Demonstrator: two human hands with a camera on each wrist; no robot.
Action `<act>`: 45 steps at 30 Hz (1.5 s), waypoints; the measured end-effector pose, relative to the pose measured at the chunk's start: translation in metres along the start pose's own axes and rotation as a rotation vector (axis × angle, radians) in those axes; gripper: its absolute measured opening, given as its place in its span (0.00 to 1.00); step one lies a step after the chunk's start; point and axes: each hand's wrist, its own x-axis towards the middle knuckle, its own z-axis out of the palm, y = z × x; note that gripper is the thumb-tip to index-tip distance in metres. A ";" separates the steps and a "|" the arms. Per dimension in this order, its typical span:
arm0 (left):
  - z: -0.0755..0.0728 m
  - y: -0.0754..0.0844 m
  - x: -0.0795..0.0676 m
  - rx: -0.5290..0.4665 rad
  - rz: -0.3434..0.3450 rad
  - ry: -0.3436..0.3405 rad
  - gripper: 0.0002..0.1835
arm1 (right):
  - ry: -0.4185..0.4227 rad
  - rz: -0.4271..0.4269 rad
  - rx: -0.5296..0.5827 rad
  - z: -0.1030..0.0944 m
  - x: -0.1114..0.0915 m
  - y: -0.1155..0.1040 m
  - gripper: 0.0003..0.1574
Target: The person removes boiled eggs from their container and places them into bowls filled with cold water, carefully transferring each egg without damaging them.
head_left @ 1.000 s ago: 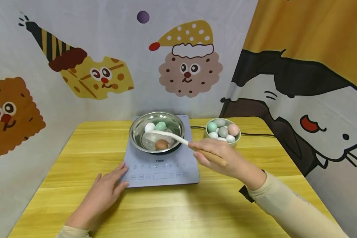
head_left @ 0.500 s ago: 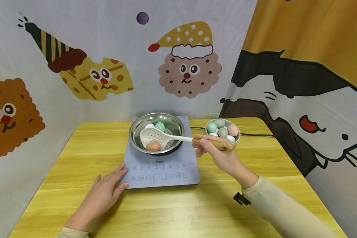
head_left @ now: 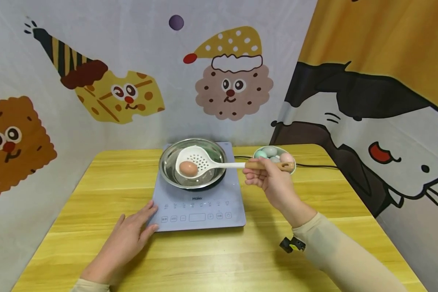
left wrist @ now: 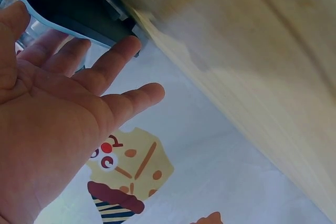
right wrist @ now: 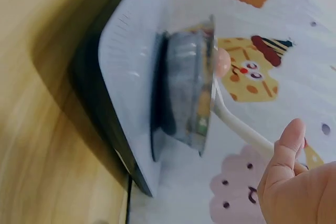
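My right hand (head_left: 275,184) grips the wooden handle of a white slotted spoon (head_left: 200,160), thumb along the top. A brown egg (head_left: 188,168) lies in the spoon's bowl, above the steel pan (head_left: 164,172). In the right wrist view the egg (right wrist: 223,62) shows just over the pan's rim (right wrist: 206,108). The spoon hides the other eggs in the pan. My left hand (head_left: 129,235) rests with fingers extended against the left edge of the induction cooker (head_left: 200,209). The left wrist view shows those fingers (left wrist: 118,59) spread at the cooker's edge.
Behind my right hand stands a bowl (head_left: 293,168) of pale green, grey and pink eggs, partly covered by the hand. A black cord (head_left: 314,165) runs along the back of the wooden table (head_left: 211,259). A printed cloth (head_left: 131,134) hangs behind.
The slotted spoon has dipped under the brown egg and lifted it above the pan. My right hand has turned and moved slightly right and up. The left hand has stayed in place.
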 end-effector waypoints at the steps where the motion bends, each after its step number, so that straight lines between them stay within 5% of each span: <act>1: 0.000 0.000 0.000 -0.001 0.001 0.000 0.31 | 0.002 -0.014 0.011 -0.004 -0.001 -0.003 0.24; 10: -0.001 0.001 0.001 0.000 0.000 -0.003 0.31 | 0.085 -0.107 0.132 -0.066 -0.029 -0.034 0.23; 21: -0.003 -0.003 -0.002 -0.006 -0.017 -0.008 0.31 | 0.518 -0.261 0.091 -0.136 -0.068 -0.039 0.22; 29: -0.001 -0.002 -0.001 -0.009 -0.018 -0.011 0.31 | 0.682 -0.343 -0.016 -0.135 -0.080 -0.032 0.20; 39: -0.002 0.002 0.001 -0.013 -0.014 -0.016 0.31 | 0.603 -0.576 -0.152 -0.121 -0.079 -0.030 0.20; 45: -0.002 0.003 0.001 -0.013 -0.019 -0.031 0.31 | 0.586 -0.610 -0.201 -0.122 -0.083 -0.027 0.21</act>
